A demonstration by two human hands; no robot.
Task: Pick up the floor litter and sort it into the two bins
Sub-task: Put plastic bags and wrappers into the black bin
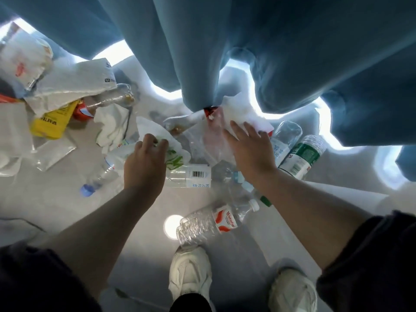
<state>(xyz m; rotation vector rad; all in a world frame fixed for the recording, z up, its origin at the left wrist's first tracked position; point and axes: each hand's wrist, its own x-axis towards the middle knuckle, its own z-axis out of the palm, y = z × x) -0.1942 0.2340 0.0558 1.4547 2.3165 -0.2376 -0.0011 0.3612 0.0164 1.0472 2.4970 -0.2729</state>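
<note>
Indoor room, blue curtain point(225, 41) reaching a smooth grey floor point(56, 199)

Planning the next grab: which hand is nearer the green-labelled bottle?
Right. The right hand lies just left of the green-labelled bottle; the left hand is farther left, gripping a white wrapper.

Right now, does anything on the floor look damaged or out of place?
Yes. The red-labelled clear bottle by the left shoe is crushed along its body. Other litter lies scattered; the left hand grips a white wrapper. No bin shows.
</note>
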